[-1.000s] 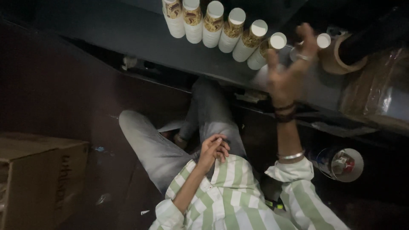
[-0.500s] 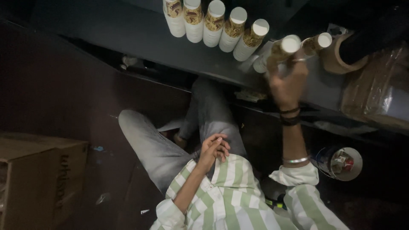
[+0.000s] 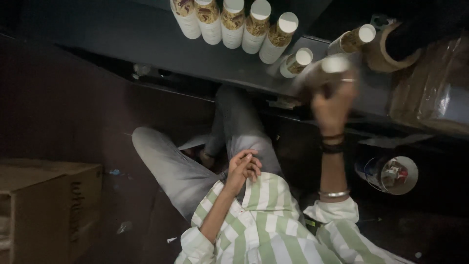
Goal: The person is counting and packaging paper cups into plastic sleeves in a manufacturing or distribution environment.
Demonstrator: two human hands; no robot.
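Setting: dim work area seen from above, with a dark grey bench (image 3: pixel 146 39) running across the top of the view and a dark floor below it.
Bottle in hand: a white-capped bottle with a brown printed label (image 3: pixel 326 73), blurred, lifted just off the bench edge at about 1 o'clock from the person's chest.
Long axis: tilted, cap end toward 1 o'clock, base toward 7 o'clock into the palm.
Right hand (image 3: pixel 333 105): raised on an outstretched arm, fingers wrapped closely round the bottle's lower body; dark bands and a metal bangle on the wrist.
Left hand (image 3: pixel 243 168): resting against the striped shirt (image 3: pixel 266 220) at the chest, fingers loosely curled, nothing in it that I can make out.
Nearer hand: the right by far; the left is well apart, at 7 o'clock from the bottle.
Row of bottles (image 3: pixel 234 24): five like bottles side by side on the bench at 11 o'clock from the right hand, two more near it at 12 and 1 o'clock.
Tape roll (image 3: pixel 386 54): brown, on the bench at 2 o'clock from the held bottle.
Cardboard box (image 3: pixel 44 205): on the floor at 8 o'clock.
Second tape roll (image 3: pixel 393 175): below the bench, at 4 o'clock from the right hand.
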